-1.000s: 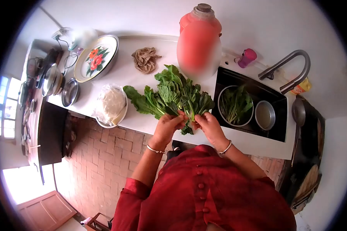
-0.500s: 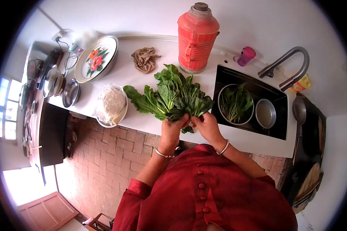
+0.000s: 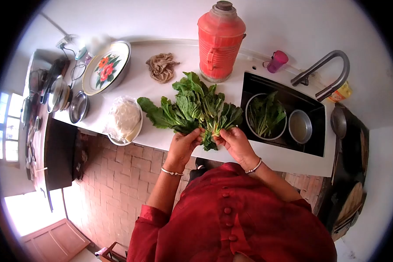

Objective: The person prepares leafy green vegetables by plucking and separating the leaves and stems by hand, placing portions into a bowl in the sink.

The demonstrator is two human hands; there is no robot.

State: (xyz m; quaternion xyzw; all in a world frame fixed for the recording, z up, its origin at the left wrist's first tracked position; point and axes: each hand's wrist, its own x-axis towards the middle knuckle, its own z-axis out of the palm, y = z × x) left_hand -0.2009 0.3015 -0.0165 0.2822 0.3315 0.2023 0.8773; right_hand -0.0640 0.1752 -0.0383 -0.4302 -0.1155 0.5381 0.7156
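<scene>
A bunch of leafy greens (image 3: 190, 105) lies spread near the counter's front edge, its pale yellowish stem ends facing me. My left hand (image 3: 184, 143) is closed with fingertips pinching the leaves on the left side. On the other side of the stems, my right hand (image 3: 234, 142) pinches the greens between thumb and fingers. A gap with stems and a dark leaf hanging down shows between the two hands. More greens fill a round basin (image 3: 266, 138) in the black sink (image 3: 310, 150), beside a metal bowl of liquid (image 3: 300, 126).
Behind the greens stand a red thermos (image 3: 220, 43) and a crumpled brown cloth (image 3: 161, 67). A plastic-covered white bowl (image 3: 125, 120) and a flowered enamel basin (image 3: 91, 81) are at left. A curved faucet (image 3: 345, 65) and pink cup (image 3: 277, 61) are by the sink.
My hands have drawn apart, the left one moving left and slightly toward me. The bunch has opened between them, showing more of the yellowish stems. The view has shifted slightly.
</scene>
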